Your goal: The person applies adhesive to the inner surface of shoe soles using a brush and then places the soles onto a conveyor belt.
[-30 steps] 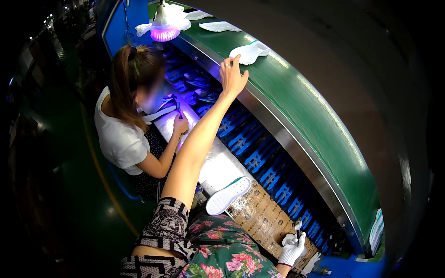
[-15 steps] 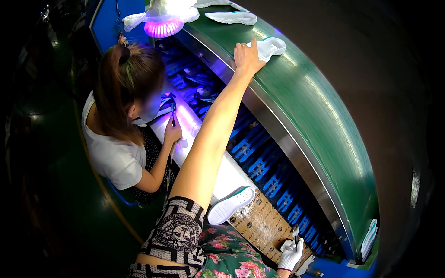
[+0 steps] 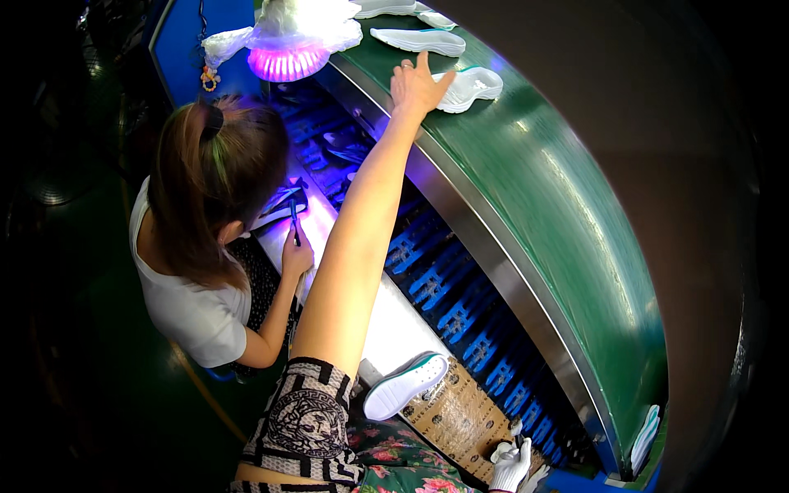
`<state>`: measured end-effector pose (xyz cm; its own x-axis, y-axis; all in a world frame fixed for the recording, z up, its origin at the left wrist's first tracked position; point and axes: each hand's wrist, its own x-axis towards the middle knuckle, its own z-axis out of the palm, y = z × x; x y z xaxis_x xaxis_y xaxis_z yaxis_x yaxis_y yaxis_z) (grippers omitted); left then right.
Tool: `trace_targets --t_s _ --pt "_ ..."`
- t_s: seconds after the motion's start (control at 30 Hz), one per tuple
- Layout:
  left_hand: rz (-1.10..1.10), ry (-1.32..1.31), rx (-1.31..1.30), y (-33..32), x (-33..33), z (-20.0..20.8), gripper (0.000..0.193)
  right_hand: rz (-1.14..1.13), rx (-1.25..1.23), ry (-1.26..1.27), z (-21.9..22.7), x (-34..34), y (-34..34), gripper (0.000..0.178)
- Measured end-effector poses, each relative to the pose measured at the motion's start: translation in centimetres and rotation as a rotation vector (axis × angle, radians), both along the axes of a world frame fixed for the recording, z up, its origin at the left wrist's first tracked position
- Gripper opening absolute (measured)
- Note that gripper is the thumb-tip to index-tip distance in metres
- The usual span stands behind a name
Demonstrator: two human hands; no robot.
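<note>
Thumb and fingers of the left hand [image 3: 422, 89] now spread at the near left end of a white shoe sole [image 3: 471, 89] on the green conveyor belt [image 3: 559, 222]; 0.5 s ago the same hand lay over that end and hid part of it, so more of the sole shows now. The sole rests on the belt with its hollow side up, near the steel edge. Counted on the belt, at least 5 soles are visible: this 1, 3 more beyond it [image 3: 417, 41] toward the upper edge, and 1 at the lower right corner [image 3: 646, 440]. Another 1, a teal-rimmed sole [image 3: 405, 386], lies on the bench, partly over brown printed sheeting [image 3: 464, 411]. There is 1 glowing lamp [image 3: 288, 62] wrapped in white plastic, and 1 co-worker [image 3: 197, 238] below it, with a hand on a slim implement [image 3: 294, 222]. The left arm reaches long and nearly straight up across the bench, palm down, hand wide and gripping nothing; whether the thumb touches the sole I cannot tell. The right hand [image 3: 511, 465], in a white glove, sits low at the bench's lower end, curled closed around a slim dark-handled tool [image 3: 516, 427] with a pale tip.
</note>
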<state>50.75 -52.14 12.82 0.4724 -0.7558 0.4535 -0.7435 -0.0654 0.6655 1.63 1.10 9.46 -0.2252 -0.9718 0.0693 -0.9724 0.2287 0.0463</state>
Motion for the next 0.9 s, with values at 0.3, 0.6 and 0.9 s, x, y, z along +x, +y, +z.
trace_targets --t_s 0.3,0.6,0.9 --pt "0.105 -0.034 0.074 -3.7 5.6 -0.9 0.072 0.137 0.106 0.508 -2.6 -3.4 1.6 0.033" --pt "0.292 -0.198 0.11 -8.3 7.3 -2.4 0.04 0.209 -0.025 0.468 -2.4 -3.1 0.5 0.033" --pt "0.0 0.556 -0.479 -2.9 8.3 -1.4 0.034 -0.169 0.163 -0.041 2.5 3.6 -3.1 0.032"
